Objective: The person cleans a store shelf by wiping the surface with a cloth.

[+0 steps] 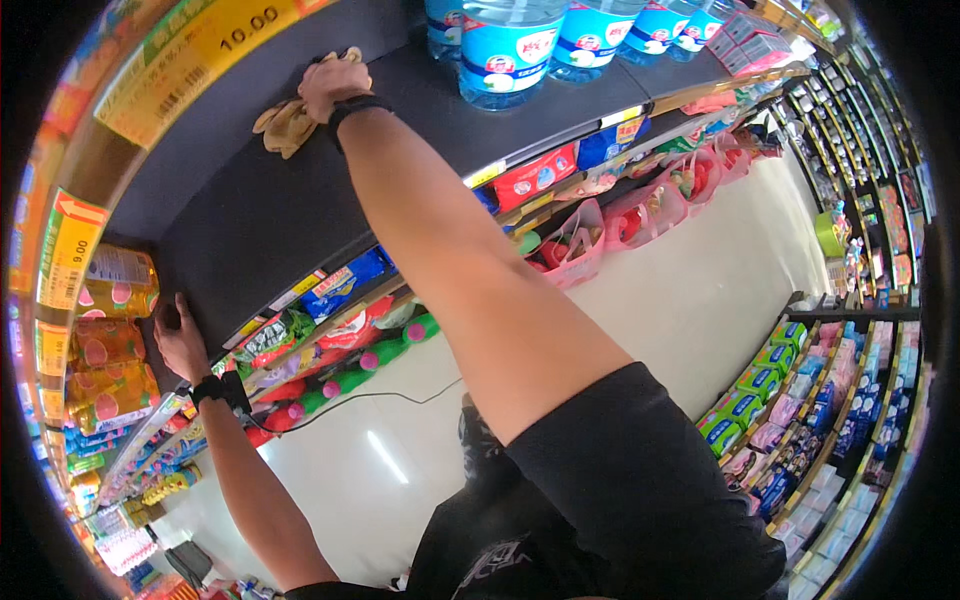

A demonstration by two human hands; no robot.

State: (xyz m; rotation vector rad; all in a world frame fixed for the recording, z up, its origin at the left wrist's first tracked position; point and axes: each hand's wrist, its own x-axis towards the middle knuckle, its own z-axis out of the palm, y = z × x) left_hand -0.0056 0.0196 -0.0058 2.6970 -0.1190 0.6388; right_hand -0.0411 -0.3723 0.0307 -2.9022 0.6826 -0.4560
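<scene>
My right hand (337,84) is pressed on a bunched tan cloth (287,129) at the back of a dark grey shelf (247,202). Part of the cloth hangs loose to the left of the fingers, and some shows beyond the knuckles. My left hand (180,343) rests at the shelf's left front corner, thumb and fingers apart, with nothing seen in it. Close to its left stand bottles of orange-yellow liquid (112,330) with fruit pictures. To the right of my right hand, large clear bottles with blue labels (510,56) stand upright on the same shelf.
Yellow price tags (157,90) line a shelf edge above. Packed lower shelves hold bagged goods (341,285) and green bottles with pink caps (420,328). Pink baskets (574,247) stand low along the aisle. A black cable (360,396) runs from my left wrist. Opposite are shelves of packs (750,401).
</scene>
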